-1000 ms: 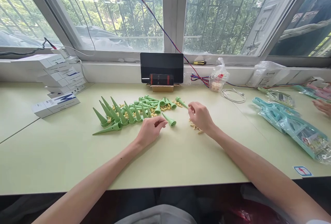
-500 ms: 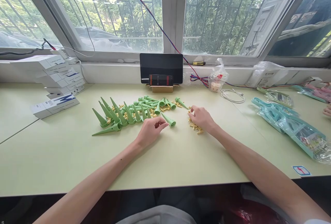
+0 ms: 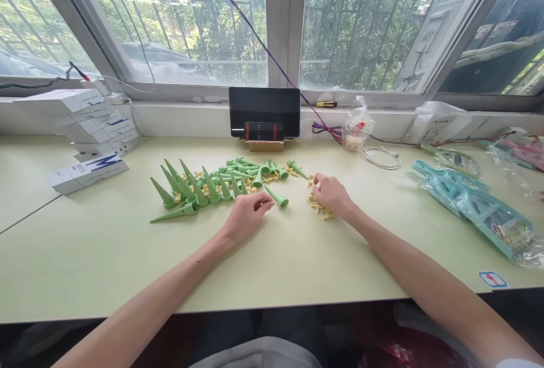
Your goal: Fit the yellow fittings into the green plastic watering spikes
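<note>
My left hand (image 3: 247, 214) rests on the table with its thumb and fingertips drawn together, beside a loose green cone (image 3: 277, 197); anything pinched there is too small to make out. To the right, my right hand (image 3: 330, 192) is curled at a small pile of yellow pieces (image 3: 322, 210), its fingertips closed and partly hidden. Left of centre stand several upright green cones (image 3: 199, 189), with one cone (image 3: 174, 213) lying in front of them. Behind are more green cones lying down (image 3: 244, 171), mixed with yellow pieces.
A tablet (image 3: 264, 105) with a phone (image 3: 263, 131) before it stands at the back. White boxes (image 3: 91, 172) are at the left. Bagged teal items (image 3: 471, 198), a coiled white cable (image 3: 381, 157) and a bagged cup (image 3: 356, 130) are at the right.
Both hands stay almost in place. The view has shifted very slightly. At the far right edge, another person's hand has moved mostly out of view.
</note>
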Available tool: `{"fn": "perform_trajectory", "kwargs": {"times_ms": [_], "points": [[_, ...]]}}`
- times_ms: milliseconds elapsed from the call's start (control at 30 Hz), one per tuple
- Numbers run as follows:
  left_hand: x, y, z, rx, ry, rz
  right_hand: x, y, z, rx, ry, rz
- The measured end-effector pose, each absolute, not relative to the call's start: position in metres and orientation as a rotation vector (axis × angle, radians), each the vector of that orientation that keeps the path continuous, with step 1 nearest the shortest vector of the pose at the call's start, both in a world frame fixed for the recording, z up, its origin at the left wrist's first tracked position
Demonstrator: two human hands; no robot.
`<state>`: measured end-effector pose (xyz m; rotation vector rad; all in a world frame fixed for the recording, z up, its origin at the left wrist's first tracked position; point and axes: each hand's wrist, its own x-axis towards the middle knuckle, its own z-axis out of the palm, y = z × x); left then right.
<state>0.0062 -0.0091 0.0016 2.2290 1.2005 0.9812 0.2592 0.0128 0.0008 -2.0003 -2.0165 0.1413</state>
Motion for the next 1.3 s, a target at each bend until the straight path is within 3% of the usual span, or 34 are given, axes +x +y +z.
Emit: {"fn": "perform_trajectory", "kwargs": {"times_ms": [667,1300], "points": [[0.006,-0.01,0.001,2.203,1.236,1.013,0.258,0.011,0.0,-1.954,-1.969,0.149],[0.006,-0.011,0.005,2.203,1.215,0.972,0.239,0.004,-0.002,-1.45,-1.967,0.187]]}}
